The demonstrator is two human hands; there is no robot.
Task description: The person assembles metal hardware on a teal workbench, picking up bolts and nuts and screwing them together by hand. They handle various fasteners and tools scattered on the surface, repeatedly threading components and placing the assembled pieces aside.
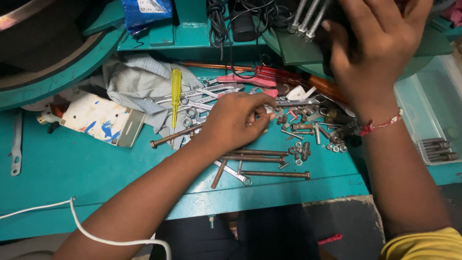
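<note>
Many bolts (274,174), spanners (202,96) around hands (236,120).

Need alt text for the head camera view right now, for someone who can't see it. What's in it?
Seen from above, the left hand pinches something small over a scatter of bolts, nuts and wrenches on a teal workbench, while the right hand presses on a dark object at the top edge. A yellow-handled screwdriver lies on a crumpled cloth.

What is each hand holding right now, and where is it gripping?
The left hand pinches something small at its fingertips over the loose bolts; what it is cannot be told. The right hand rests on a dark part, grip hidden.
</note>
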